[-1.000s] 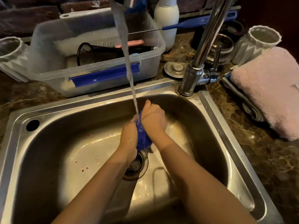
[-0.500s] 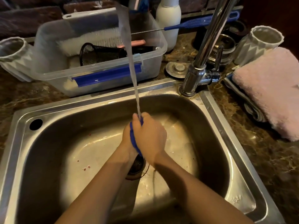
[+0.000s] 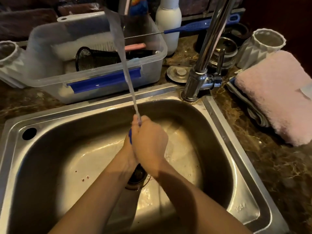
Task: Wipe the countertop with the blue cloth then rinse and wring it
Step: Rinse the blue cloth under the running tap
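Observation:
Both my hands are clasped together over the steel sink (image 3: 50, 119), just above the drain (image 3: 137, 178). Between them they squeeze the blue cloth (image 3: 130, 136), of which only a thin blue strip shows at the left edge of my right hand (image 3: 149, 142). My left hand (image 3: 129, 150) lies mostly hidden under and behind the right one. A stream of water (image 3: 125, 68) falls from above onto the top of my hands. The chrome tap (image 3: 200, 76) stands at the sink's back right corner.
A clear plastic tub (image 3: 94, 76) with a blue clip, a black mesh cup and brushes stands behind the sink. A white bottle (image 3: 168, 22), a grey-white cup (image 3: 263, 46) and a folded pink towel (image 3: 276, 92) sit on the dark marble counter (image 3: 278, 166) at the right.
My right hand has closed over the left, so the balled blue cloth that showed between them is now almost fully covered. Both hands stay under the water stream.

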